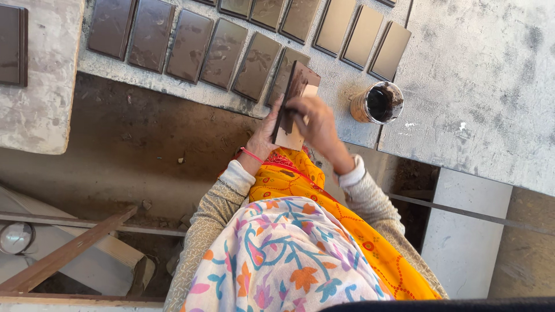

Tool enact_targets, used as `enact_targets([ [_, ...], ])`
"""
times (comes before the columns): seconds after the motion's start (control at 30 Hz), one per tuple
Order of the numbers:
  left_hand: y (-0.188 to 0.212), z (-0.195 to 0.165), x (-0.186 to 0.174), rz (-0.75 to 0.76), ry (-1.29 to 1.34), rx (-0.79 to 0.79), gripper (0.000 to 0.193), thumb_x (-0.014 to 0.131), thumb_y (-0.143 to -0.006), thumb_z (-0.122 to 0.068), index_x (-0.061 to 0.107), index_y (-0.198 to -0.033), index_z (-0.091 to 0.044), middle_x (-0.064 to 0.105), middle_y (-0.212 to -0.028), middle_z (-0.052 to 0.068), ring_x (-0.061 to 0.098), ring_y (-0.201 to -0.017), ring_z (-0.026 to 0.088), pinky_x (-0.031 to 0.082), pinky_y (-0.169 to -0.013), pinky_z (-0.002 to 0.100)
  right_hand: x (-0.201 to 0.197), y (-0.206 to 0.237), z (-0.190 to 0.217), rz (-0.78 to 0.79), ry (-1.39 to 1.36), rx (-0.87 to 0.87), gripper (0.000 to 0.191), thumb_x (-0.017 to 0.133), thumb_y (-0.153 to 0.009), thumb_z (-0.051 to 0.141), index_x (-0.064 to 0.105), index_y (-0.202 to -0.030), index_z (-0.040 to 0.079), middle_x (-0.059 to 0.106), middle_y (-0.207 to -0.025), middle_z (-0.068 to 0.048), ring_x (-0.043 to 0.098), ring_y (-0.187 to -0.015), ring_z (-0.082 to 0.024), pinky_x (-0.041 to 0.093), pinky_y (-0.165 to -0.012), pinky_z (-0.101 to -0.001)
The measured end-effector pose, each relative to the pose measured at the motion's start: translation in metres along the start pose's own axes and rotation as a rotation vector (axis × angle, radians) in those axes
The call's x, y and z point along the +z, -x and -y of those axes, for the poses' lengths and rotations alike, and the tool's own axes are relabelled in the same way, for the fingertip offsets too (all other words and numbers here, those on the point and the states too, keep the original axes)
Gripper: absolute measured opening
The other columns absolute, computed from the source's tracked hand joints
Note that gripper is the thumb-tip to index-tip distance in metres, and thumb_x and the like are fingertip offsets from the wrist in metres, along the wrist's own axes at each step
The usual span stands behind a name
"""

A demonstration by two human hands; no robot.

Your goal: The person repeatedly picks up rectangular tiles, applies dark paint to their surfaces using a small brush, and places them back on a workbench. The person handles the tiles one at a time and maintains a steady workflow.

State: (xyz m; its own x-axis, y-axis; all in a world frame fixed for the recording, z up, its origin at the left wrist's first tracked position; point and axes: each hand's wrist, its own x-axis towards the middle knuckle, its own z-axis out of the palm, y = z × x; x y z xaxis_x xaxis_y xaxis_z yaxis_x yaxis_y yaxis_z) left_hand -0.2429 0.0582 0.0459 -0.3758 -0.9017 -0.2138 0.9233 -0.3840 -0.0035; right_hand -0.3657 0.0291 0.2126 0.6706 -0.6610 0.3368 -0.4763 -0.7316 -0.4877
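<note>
My left hand (267, 132) grips the left edge of a rectangular tile (293, 91), held tilted over the edge of a grey slab. The tile is partly coated dark brown; its lower part is bare and pale. My right hand (315, 124) rests on the tile's face, fingers closed, apparently on a small brush or cloth that I cannot see clearly. A round tin (377, 103) of dark brown paint stands on the slab just to the right of my right hand.
Several dark brown coated tiles (191, 45) lie in a row on the grey slab (480, 69). One more tile (13, 45) lies on a slab at far left. Bare earth (139, 144), wooden planks (63, 254) and a pale block (462, 237) lie below.
</note>
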Motion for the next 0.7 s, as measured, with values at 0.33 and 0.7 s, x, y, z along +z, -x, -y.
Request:
enact_targets([
  [0.33, -0.008, 0.006, -0.003, 0.015, -0.046, -0.041, 0.058, 0.061, -0.099, -0.051, 0.061, -0.135, -0.006, 0.071, -0.123, 0.010, 0.071, -0.106, 0.020, 0.061, -0.090, 0.034, -0.001, 0.043, 0.001, 0.008, -0.053, 0.069, 0.032, 0.075, -0.080, -0.003, 0.073, -0.110, 0.007, 0.072, -0.111, -0.011, 0.069, -0.103, -0.032, 0.057, -0.090, -0.0416],
  [0.7, -0.007, 0.014, -0.006, 0.119, -0.096, -0.087, 0.068, 0.067, -0.097, -0.051, 0.054, -0.145, -0.003, 0.063, -0.135, 0.015, 0.066, -0.118, 0.024, 0.059, -0.099, 0.036, -0.016, 0.031, -0.046, -0.136, 0.245, 0.039, 0.027, 0.074, -0.083, -0.002, 0.073, -0.108, 0.008, 0.070, -0.110, -0.011, 0.068, -0.100, -0.032, 0.057, -0.084, -0.0412],
])
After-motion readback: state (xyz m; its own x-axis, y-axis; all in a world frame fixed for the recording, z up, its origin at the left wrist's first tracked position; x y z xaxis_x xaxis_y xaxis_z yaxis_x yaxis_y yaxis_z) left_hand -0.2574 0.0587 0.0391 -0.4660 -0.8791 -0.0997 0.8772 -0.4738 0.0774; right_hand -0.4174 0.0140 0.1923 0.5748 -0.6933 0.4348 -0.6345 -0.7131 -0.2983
